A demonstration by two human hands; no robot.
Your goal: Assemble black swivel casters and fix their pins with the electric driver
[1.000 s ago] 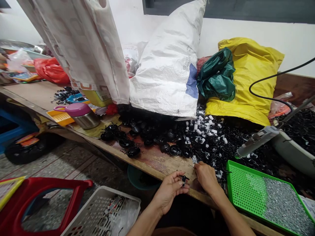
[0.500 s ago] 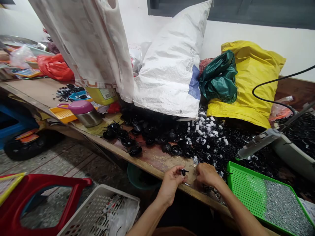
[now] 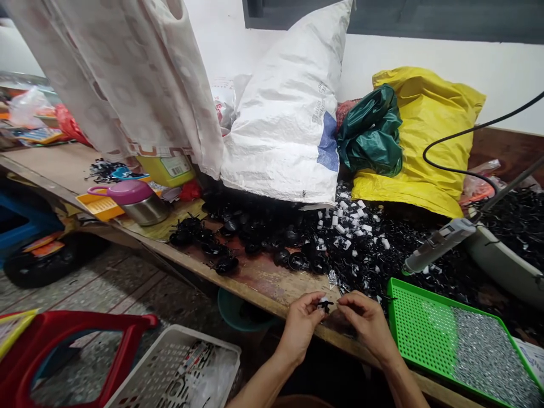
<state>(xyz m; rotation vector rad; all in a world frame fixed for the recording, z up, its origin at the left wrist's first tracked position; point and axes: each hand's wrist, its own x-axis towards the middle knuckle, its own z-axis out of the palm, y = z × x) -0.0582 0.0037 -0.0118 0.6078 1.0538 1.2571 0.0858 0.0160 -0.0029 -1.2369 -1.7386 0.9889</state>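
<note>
Between the thumb and fingers of my left hand (image 3: 301,323) is a small black plastic part (image 3: 326,306) with thin arms, and a whitish bit shows just behind it. My right hand (image 3: 366,318) is close by on the right, thumb and forefinger pinched together. Whatever is in that pinch is too small to make out. Both hands are over the front edge of the wooden table (image 3: 272,286). Just beyond them lies a little heap of thin metal pins (image 3: 332,277). Behind it spreads a pile of small black and white parts (image 3: 352,249).
Right of my hands is a green perforated tray (image 3: 414,334) with small metal pieces. A grey electric screwdriver (image 3: 440,243) hangs above it. Round black parts (image 3: 225,263) lie to the left. A white sack (image 3: 276,153) and yellow sack (image 3: 437,130) stand behind. A white basket (image 3: 170,351) sits below.
My right hand has come up from the tabletop beside the pins, its fingers now pinched near the black part. My left hand still holds that part. The view has shifted slightly right.
</note>
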